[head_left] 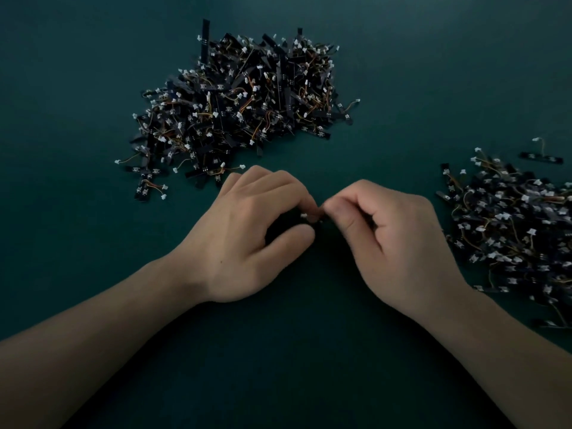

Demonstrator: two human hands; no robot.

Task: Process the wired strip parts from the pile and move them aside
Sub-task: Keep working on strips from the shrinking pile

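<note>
1. The scene was dim, with a cool teal cast over the table [93, 72].
2. Light fell softly from above and ahead; there was no glare on any surface.
3. The table darkened toward the bottom edge, where a deep shadow pooled between the forearms.
4. The left hand [247, 239] and right hand [399, 243] were evenly lit on their backs, with dark hollows under the curled fingers.
5. The pile [238, 103] was fairly sharp, its white connectors catching the light.
6. The right heap [513, 230] looked smeared and soft near the frame edge.
7. The fingertips showed slight blur.
8. Wide-angle stretching splayed the forearms at the lower corners.
</note>
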